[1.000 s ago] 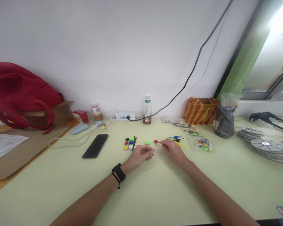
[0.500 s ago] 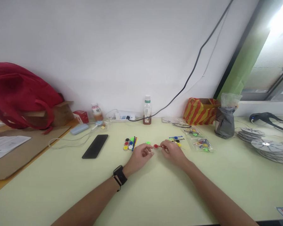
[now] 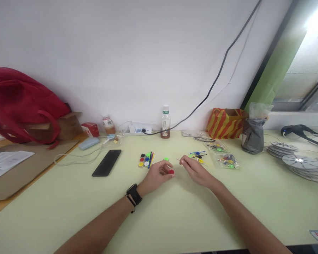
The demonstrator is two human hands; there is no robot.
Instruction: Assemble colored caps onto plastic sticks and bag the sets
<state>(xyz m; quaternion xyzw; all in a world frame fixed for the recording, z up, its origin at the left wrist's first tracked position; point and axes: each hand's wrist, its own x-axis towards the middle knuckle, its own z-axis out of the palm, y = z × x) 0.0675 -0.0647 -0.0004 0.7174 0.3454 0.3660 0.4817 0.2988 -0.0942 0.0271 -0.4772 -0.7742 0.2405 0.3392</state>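
Between the thumb and fingers of my left hand (image 3: 159,173) is a small round red disc (image 3: 171,171). My right hand (image 3: 193,168) pinches a thin red stick (image 3: 177,159), which points left from the fingertips; the two red pieces are apart. Just beyond my left hand lies a bright green disc (image 3: 166,159). Left of that hand, several coloured discs (image 3: 142,159) sit beside a bundle of coloured sticks (image 3: 150,160). Right of my right hand lie several discs with sticks through them (image 3: 198,154), in blue, black and yellow.
Clear plastic bags (image 3: 229,161) of coloured parts lie to the right. A black phone (image 3: 106,163) lies at left. Along the wall stand a bottle (image 3: 165,123), a power strip (image 3: 140,129) and a striped bag (image 3: 224,123). Stacked grey discs (image 3: 302,167) stand far right.
The red disc, earlier at the end of the red stick by my right hand, is now in my left hand's fingers. My right hand has lifted slightly with the stick.
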